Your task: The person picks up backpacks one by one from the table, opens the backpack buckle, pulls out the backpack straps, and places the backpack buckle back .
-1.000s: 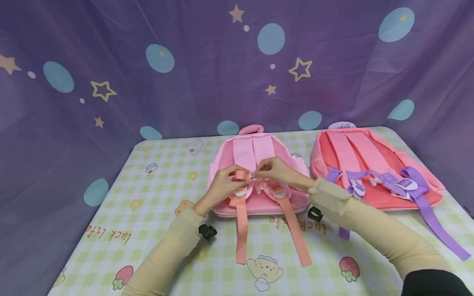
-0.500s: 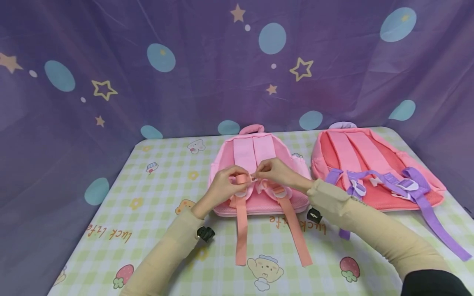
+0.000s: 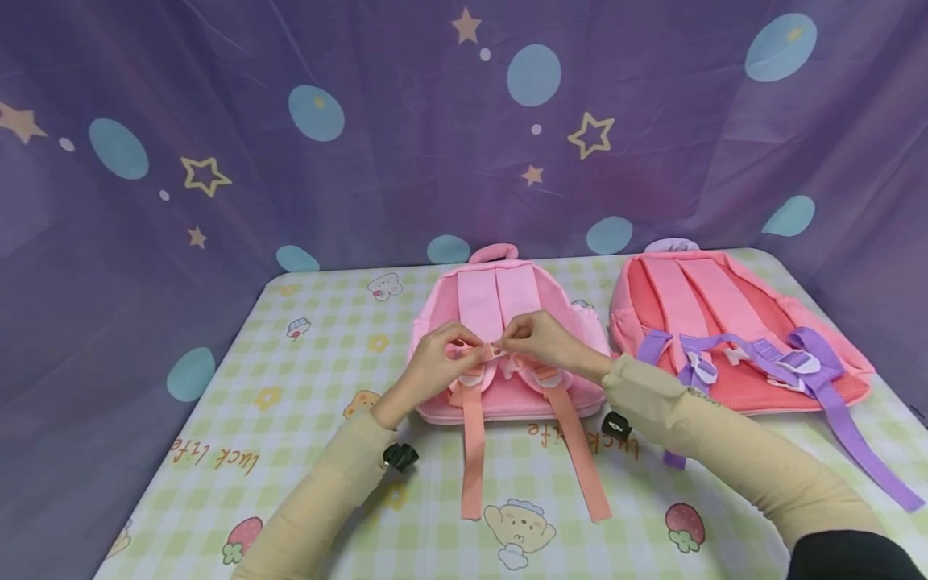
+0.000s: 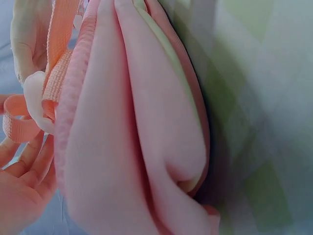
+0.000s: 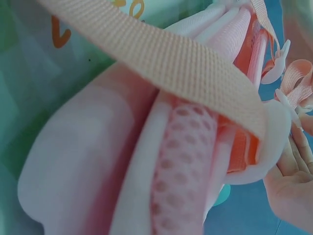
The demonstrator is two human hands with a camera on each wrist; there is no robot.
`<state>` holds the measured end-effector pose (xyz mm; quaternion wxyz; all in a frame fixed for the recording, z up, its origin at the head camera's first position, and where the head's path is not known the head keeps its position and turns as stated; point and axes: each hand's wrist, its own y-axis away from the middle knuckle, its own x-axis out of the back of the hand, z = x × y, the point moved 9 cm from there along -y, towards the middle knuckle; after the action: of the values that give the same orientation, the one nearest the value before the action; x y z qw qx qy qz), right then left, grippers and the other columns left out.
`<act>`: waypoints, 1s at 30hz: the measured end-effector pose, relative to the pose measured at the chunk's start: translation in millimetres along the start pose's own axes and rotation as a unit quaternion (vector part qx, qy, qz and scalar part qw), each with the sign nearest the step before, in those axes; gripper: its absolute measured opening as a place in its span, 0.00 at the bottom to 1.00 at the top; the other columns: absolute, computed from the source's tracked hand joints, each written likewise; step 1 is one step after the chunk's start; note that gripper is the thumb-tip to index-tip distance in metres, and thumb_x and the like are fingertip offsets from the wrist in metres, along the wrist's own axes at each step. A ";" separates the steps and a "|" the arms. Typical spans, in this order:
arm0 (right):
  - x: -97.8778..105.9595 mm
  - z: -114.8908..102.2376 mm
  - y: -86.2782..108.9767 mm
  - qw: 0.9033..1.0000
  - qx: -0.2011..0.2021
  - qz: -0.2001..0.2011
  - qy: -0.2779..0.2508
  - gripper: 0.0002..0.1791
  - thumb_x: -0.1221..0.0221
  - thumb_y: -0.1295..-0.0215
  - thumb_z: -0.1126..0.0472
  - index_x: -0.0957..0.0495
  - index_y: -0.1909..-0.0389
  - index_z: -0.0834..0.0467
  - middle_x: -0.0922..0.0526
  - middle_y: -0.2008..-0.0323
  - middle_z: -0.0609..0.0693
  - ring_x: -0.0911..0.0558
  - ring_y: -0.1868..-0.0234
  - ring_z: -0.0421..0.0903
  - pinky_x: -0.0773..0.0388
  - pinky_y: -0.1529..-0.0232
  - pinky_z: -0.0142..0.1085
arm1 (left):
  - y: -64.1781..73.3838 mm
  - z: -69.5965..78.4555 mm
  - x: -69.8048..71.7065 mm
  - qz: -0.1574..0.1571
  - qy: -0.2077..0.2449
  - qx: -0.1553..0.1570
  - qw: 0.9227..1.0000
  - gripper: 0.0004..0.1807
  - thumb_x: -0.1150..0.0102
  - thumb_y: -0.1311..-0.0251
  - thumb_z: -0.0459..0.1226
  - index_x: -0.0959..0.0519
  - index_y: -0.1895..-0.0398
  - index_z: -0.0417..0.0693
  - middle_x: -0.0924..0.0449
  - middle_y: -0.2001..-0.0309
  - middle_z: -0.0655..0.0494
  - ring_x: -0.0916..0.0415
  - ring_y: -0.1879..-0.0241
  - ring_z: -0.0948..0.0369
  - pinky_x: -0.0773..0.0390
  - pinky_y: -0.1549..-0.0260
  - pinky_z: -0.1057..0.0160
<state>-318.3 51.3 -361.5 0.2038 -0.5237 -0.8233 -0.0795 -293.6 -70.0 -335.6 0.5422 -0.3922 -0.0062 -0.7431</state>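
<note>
A light pink backpack (image 3: 554,294) lies straps up on the table. Above its middle, my left hand (image 3: 438,358) pinches an orange webbing strap between thumb and fingers. That strap's loop (image 4: 20,122) shows beside the fingers in the left wrist view. Fingertips nearly meeting the left ones, my right hand (image 3: 544,338) pinches a small white plastic buckle (image 3: 496,350). In the right wrist view the orange loop (image 5: 296,81) runs into this buckle, which the fingers partly hide. Two loose orange strap ends, left (image 3: 473,459) and right (image 3: 576,455), hang toward the front.
To the right lies a coral-pink backpack (image 3: 732,298) with purple straps (image 3: 844,427) and white buckles. A green-checked cloth (image 3: 319,362) covers the table. A purple curtain (image 3: 406,161) with stars hangs behind.
The orange loop that stood up by my left fingers has dropped from sight behind them in the head view. My left fingers have shifted slightly; the right hand stays almost still.
</note>
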 end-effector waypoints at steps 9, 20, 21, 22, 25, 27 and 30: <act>0.4 0.1 4.2 1.000 0.014 0.009 -0.006 0.06 0.42 0.45 0.66 0.22 0.75 0.66 0.20 0.76 0.62 0.25 0.78 0.46 0.35 0.83 0.26 | -1.0 -5.7 -3.8 -0.005 -0.011 0.037 0.999 0.06 0.39 0.49 0.38 0.21 0.73 0.44 0.25 0.70 0.55 0.28 0.66 0.62 0.26 0.63 0.61; -3.0 0.7 6.5 0.999 0.024 0.009 -0.024 0.07 0.43 0.44 0.67 0.24 0.74 0.69 0.21 0.76 0.65 0.24 0.77 0.50 0.36 0.83 0.26 | -2.5 -8.1 -13.6 -0.023 -0.032 0.088 0.995 0.05 0.40 0.48 0.36 0.21 0.74 0.42 0.25 0.71 0.55 0.30 0.68 0.63 0.28 0.66 0.66; -3.2 0.5 6.9 0.999 0.023 0.008 -0.022 0.07 0.43 0.44 0.67 0.24 0.74 0.69 0.21 0.76 0.65 0.25 0.77 0.49 0.35 0.82 0.26 | -2.5 -8.5 -14.2 -0.023 -0.034 0.088 0.995 0.05 0.40 0.48 0.36 0.21 0.74 0.42 0.25 0.71 0.55 0.30 0.68 0.63 0.28 0.65 0.66; -3.2 0.5 7.3 1.000 0.023 0.008 -0.020 0.07 0.42 0.44 0.67 0.24 0.74 0.69 0.22 0.76 0.64 0.25 0.78 0.49 0.35 0.82 0.26 | -2.6 -8.5 -14.6 -0.022 -0.036 0.086 0.995 0.05 0.40 0.48 0.36 0.21 0.74 0.43 0.25 0.71 0.55 0.30 0.68 0.62 0.28 0.65 0.66; -2.6 -0.3 8.1 1.000 0.024 0.012 -0.009 0.06 0.42 0.45 0.67 0.24 0.75 0.68 0.22 0.77 0.62 0.26 0.79 0.47 0.33 0.80 0.26 | -2.6 -7.5 -14.9 -0.018 -0.038 0.074 0.996 0.04 0.40 0.49 0.35 0.21 0.76 0.43 0.26 0.72 0.55 0.29 0.68 0.62 0.27 0.65 0.66; -2.2 -0.8 8.6 1.000 0.026 0.016 -0.002 0.05 0.42 0.45 0.68 0.24 0.76 0.67 0.21 0.78 0.61 0.26 0.80 0.45 0.32 0.80 0.26 | -2.5 -5.6 -14.3 -0.013 -0.038 0.062 0.997 0.04 0.40 0.49 0.34 0.22 0.77 0.42 0.26 0.73 0.54 0.28 0.68 0.62 0.27 0.65 0.66; -2.6 -0.9 8.7 0.999 0.027 0.020 -0.003 0.05 0.42 0.45 0.68 0.25 0.76 0.67 0.22 0.78 0.62 0.27 0.80 0.45 0.33 0.81 0.26 | -2.1 -2.1 -13.2 -0.005 -0.037 0.041 0.998 0.04 0.39 0.50 0.32 0.22 0.79 0.42 0.27 0.73 0.54 0.28 0.69 0.61 0.26 0.65 0.66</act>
<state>-309.3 52.7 -362.5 0.2171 -0.5342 -0.8154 -0.0516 -295.1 -59.5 -343.9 0.5536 -0.3965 -0.0584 -0.7300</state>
